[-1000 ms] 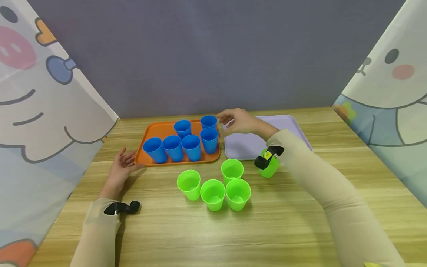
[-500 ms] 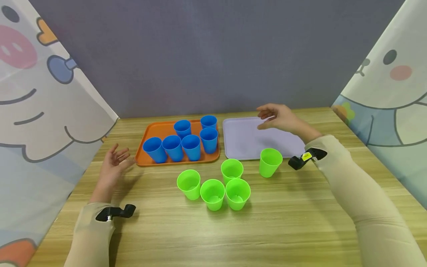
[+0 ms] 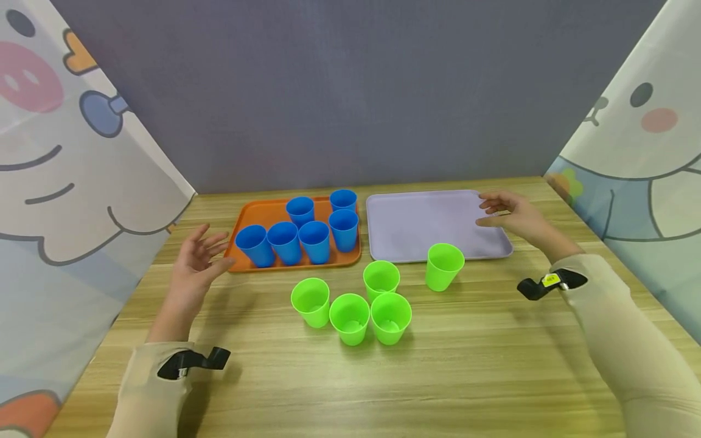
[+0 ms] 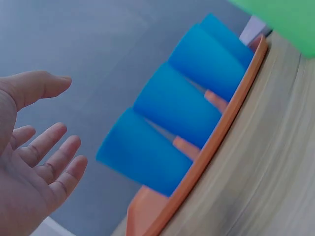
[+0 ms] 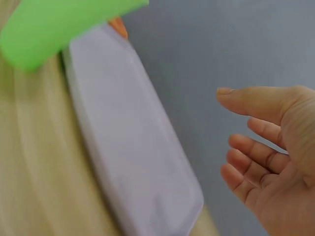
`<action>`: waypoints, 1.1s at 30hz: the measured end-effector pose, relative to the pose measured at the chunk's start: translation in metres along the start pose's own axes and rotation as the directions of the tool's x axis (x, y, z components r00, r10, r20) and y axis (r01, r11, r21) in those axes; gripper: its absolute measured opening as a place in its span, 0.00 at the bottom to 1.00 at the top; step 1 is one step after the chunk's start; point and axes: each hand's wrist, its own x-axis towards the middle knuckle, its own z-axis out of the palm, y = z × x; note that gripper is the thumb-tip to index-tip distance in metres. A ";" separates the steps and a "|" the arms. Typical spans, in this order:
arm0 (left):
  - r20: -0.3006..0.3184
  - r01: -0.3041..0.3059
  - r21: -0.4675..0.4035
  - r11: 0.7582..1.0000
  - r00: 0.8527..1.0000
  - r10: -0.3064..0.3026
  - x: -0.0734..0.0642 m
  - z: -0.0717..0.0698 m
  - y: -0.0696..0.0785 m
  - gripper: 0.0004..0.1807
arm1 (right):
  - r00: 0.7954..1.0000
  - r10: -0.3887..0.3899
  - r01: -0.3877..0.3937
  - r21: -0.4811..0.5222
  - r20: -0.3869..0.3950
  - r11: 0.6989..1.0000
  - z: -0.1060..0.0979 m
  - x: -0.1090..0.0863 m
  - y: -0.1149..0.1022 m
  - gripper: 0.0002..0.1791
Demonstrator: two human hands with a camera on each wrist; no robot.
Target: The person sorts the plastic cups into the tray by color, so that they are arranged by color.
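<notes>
In the head view my left hand (image 3: 198, 261) hovers by the left end of the orange tray (image 3: 260, 213), fingers relaxed and nothing in them. Several blue cups (image 3: 315, 243) stand on that tray. The left wrist view shows a row of blue cups (image 4: 177, 103) beyond my spread fingers. On the other side, my right hand (image 3: 515, 214) is over the right end of the lavender tray (image 3: 421, 222), thumb and fingers apart and holding nothing. Several green cups (image 3: 349, 319) stand upright on the table in front of the trays; one green cup (image 3: 444, 267) is near the lavender tray's front edge.
The two trays lie side by side at the back of the wooden table (image 3: 339, 389). Behind them rises a grey panel (image 3: 361, 91). Printed cartoon sheets flank the table, one on the left (image 3: 82, 201) and one on the right (image 3: 646, 152).
My right hand has moved right, from beside the blue cups across the lavender tray to its right end. The left hand has shifted slightly. The cups and trays have stayed put.
</notes>
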 end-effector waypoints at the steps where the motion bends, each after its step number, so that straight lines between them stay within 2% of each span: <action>1: 0.016 -0.013 -0.007 1.000 1.000 0.013 -0.001 0.003 0.002 0.40 | 1.000 0.012 -0.012 0.001 -0.015 1.000 -0.002 -0.003 0.007 0.35; 7: 0.136 -0.055 -0.027 0.998 0.989 0.059 -0.007 0.016 0.005 0.39 | 0.996 0.059 -0.057 0.029 -0.072 0.998 -0.011 -0.020 0.048 0.34; 11: 0.237 -0.055 0.024 0.998 0.970 0.047 -0.012 0.024 0.001 0.38 | 0.994 0.076 -0.068 0.102 -0.082 0.992 -0.012 -0.029 0.069 0.35; 16: 0.362 -0.048 0.101 0.994 0.932 0.008 -0.017 0.033 -0.005 0.37 | 0.995 0.090 -0.079 0.192 -0.052 0.978 -0.008 -0.036 0.087 0.39; 21: 0.476 -0.055 0.083 0.995 0.880 0.009 -0.018 0.043 -0.013 0.37 | 0.996 0.066 -0.035 0.384 -0.067 0.923 0.001 -0.039 0.098 0.26; 25: 0.548 -0.048 0.038 0.998 0.837 0.020 -0.019 0.051 -0.020 0.37 | 0.996 0.016 0.029 0.472 -0.091 0.881 0.009 -0.040 0.102 0.24; 29: 0.586 -0.027 0.025 0.999 0.810 0.007 -0.021 0.059 -0.026 0.37 | 0.996 -0.044 0.080 0.537 -0.079 0.840 0.012 -0.042 0.104 0.27; 31: 0.596 -0.023 0.033 0.999 0.803 -0.001 -0.021 0.063 -0.028 0.38 | 0.996 -0.070 0.093 0.565 -0.062 0.820 0.012 -0.043 0.105 0.29; 33: 0.599 -0.024 0.042 0.999 0.800 -0.006 -0.021 0.066 -0.030 0.38 | 0.995 -0.091 0.104 0.563 -0.051 0.820 0.012 -0.044 0.107 0.31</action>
